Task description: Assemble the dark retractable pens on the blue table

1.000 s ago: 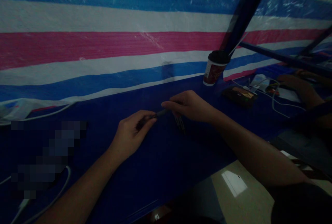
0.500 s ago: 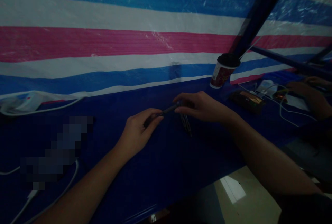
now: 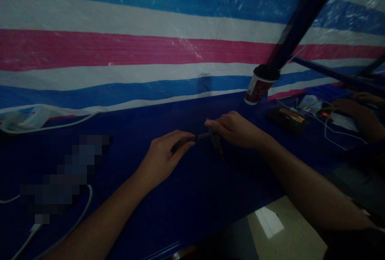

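My left hand [image 3: 168, 155] is closed in a pinch on a slim dark grey rod [image 3: 203, 136]; the image is too dim to tell its exact kind. The rod's far end meets my right hand [image 3: 237, 129], whose fingers are curled with the thumb pointing left; those fingertips are partly hidden. Just below the right hand, a few thin metallic pieces [image 3: 217, 147] lie or hang over the blue table [image 3: 180, 212]. Whether they join the rod cannot be made out.
A lidded paper cup [image 3: 260, 85] stands by a blue post [image 3: 303, 19]. A dark packet [image 3: 287, 119] and white cables [image 3: 333, 133] lie to the right, near another person's hand [image 3: 349, 109]. A blurred-out dark object [image 3: 66, 171] with a white cable is at left. Striped sheeting [image 3: 135, 47] hangs behind.
My left hand has shifted slightly right and down with the rod. My right hand has turned, its thumb now on top, and the rod lies more level.
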Action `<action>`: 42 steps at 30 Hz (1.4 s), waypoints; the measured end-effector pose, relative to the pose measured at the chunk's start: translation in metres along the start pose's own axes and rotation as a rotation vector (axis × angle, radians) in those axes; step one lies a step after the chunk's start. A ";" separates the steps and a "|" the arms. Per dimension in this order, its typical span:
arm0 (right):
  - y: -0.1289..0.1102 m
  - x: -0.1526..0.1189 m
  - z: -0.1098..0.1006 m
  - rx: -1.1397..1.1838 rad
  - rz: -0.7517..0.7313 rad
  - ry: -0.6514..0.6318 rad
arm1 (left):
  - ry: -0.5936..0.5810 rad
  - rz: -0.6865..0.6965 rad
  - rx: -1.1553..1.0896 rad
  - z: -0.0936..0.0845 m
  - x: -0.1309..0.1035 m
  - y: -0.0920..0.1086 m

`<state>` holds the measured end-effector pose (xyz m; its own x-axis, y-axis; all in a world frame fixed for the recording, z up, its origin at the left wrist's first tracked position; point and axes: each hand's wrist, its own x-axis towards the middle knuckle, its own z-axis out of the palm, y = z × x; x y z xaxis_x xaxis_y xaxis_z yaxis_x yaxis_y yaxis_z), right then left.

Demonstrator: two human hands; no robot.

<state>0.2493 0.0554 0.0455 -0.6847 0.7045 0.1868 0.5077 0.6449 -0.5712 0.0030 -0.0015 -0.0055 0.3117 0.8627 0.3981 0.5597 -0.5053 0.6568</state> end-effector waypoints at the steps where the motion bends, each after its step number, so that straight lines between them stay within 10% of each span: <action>1: 0.000 0.000 0.001 0.016 -0.001 0.018 | 0.014 -0.013 0.008 -0.001 0.000 0.000; 23: 0.001 0.002 0.005 0.251 0.070 -0.109 | 0.014 0.080 0.122 -0.007 0.003 -0.006; 42: -0.007 0.000 0.013 0.348 0.214 -0.188 | 0.141 0.478 0.545 -0.012 0.003 -0.001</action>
<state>0.2388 0.0471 0.0396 -0.6830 0.7242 -0.0952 0.4645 0.3301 -0.8218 -0.0060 0.0017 0.0028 0.5362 0.5215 0.6637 0.7010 -0.7131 -0.0061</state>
